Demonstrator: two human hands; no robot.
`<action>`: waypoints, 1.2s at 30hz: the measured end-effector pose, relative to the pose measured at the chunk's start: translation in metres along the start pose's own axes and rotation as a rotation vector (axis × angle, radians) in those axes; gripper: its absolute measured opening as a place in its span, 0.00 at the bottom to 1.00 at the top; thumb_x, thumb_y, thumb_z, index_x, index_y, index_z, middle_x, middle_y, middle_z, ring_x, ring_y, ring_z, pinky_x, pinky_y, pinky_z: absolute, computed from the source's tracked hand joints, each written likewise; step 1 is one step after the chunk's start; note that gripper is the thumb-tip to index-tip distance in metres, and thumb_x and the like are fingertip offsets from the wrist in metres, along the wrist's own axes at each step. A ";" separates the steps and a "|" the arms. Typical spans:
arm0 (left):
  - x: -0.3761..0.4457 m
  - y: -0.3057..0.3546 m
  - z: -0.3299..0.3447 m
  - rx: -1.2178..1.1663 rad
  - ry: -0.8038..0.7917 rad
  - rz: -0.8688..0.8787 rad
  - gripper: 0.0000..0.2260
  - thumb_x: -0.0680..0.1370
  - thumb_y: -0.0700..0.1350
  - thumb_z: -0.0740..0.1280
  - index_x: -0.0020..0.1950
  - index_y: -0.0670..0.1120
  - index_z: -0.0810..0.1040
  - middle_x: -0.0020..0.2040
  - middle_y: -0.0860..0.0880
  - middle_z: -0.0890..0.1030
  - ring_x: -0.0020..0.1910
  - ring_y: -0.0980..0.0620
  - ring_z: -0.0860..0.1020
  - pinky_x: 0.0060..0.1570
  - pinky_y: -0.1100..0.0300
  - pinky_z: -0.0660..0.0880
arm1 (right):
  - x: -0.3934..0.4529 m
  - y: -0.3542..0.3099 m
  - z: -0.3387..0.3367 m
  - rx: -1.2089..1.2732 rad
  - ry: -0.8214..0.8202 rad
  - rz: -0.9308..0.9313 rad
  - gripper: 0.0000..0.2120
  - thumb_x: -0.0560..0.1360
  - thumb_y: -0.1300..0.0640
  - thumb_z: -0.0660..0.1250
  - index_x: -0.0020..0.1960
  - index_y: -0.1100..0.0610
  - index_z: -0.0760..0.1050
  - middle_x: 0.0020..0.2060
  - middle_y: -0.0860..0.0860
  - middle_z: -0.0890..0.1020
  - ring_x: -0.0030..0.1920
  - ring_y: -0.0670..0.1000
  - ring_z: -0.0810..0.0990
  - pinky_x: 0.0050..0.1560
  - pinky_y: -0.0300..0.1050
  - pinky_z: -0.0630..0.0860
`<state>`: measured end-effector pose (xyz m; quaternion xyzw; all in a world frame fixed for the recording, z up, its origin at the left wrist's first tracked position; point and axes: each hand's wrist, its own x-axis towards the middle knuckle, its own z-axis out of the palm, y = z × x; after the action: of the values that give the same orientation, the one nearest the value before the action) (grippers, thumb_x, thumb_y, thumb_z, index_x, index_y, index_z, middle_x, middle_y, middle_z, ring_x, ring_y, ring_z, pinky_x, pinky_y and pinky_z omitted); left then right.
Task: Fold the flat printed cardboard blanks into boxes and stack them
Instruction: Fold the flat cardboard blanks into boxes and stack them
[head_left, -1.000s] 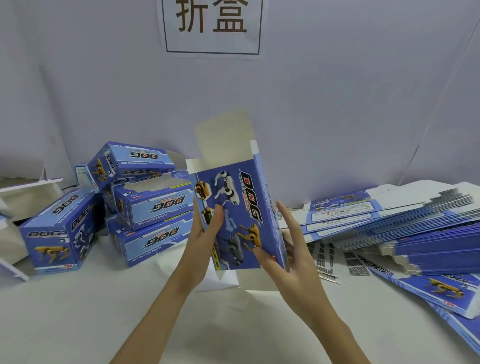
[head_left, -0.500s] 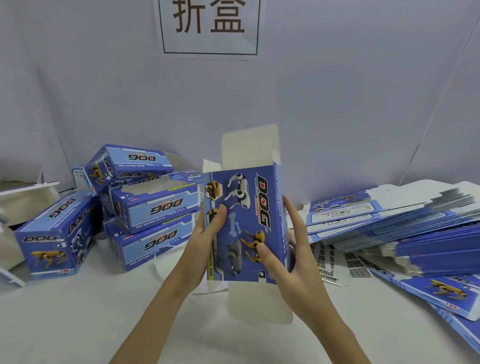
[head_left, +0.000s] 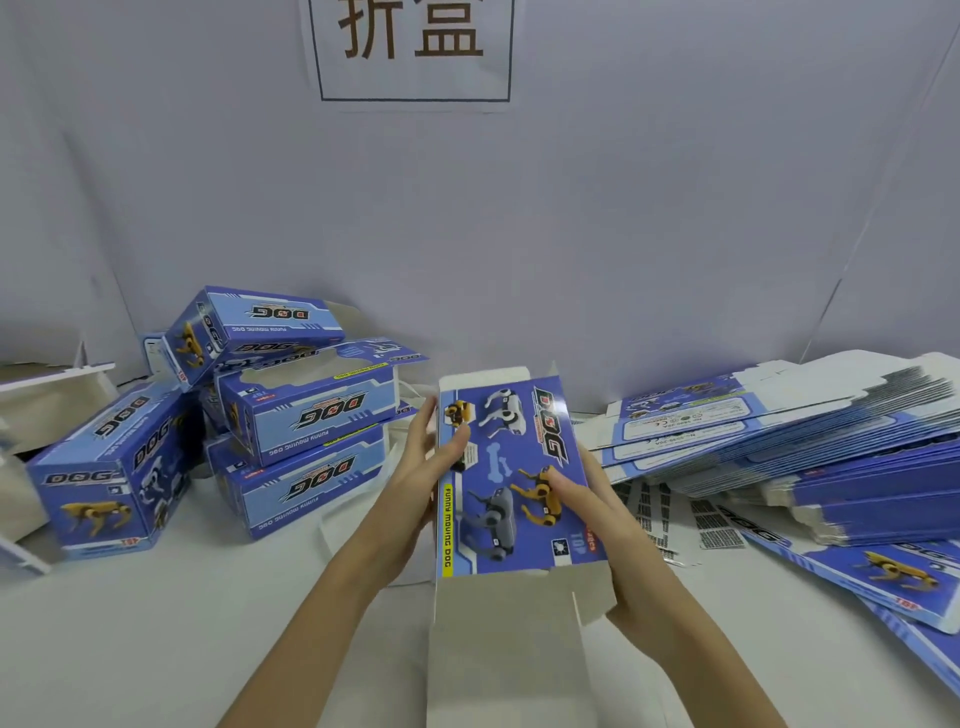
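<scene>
Wall sign (head_left: 415, 47): "折盒". Held box (head_left: 511, 473): "DOG", "FUNNY MOVING DOG", perhaps "TOP".

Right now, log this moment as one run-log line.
step: squaring blank | left hand: grips box left edge | right hand: grips right edge | bottom flap: open

So just my two arms in the shot, coming up from the bottom edge. Both forearms are bare as far down as the view goes, no sleeves or cuffs showing anywhere. My left hand (head_left: 423, 462) has nothing on it: no glove, no ring, no watch or band at the wrist. Same deal with my right hand (head_left: 605, 525), totally bare, wrist plain too. Arms are on the slim side and the fingers are long and thin. Nails look short and unpainted from what I can see, though they're a bit blurry so don't quote me on that.
</scene>
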<state>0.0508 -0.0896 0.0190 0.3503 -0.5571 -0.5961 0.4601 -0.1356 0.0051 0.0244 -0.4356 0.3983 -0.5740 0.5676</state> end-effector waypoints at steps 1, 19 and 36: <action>0.000 -0.002 0.001 -0.008 0.013 0.003 0.28 0.77 0.62 0.70 0.72 0.73 0.61 0.50 0.77 0.81 0.49 0.71 0.82 0.39 0.71 0.79 | 0.001 0.001 -0.002 0.002 -0.010 0.022 0.31 0.75 0.46 0.76 0.74 0.36 0.69 0.61 0.49 0.86 0.56 0.58 0.88 0.43 0.50 0.87; -0.022 0.032 0.040 0.180 -0.032 0.135 0.25 0.83 0.25 0.53 0.78 0.42 0.62 0.50 0.55 0.75 0.30 0.70 0.80 0.32 0.73 0.73 | 0.012 0.022 -0.010 -0.040 0.145 -0.246 0.30 0.76 0.50 0.69 0.77 0.39 0.69 0.64 0.48 0.85 0.58 0.59 0.87 0.45 0.51 0.87; -0.030 0.036 0.053 0.310 -0.138 0.062 0.16 0.81 0.21 0.52 0.59 0.40 0.62 0.41 0.51 0.68 0.25 0.65 0.74 0.34 0.71 0.70 | 0.013 0.029 -0.016 -0.061 0.167 -0.287 0.12 0.81 0.65 0.66 0.60 0.70 0.67 0.39 0.42 0.83 0.37 0.44 0.85 0.34 0.37 0.79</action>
<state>0.0175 -0.0414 0.0586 0.3579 -0.6831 -0.5113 0.3792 -0.1413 -0.0093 -0.0073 -0.4559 0.3949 -0.6710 0.4313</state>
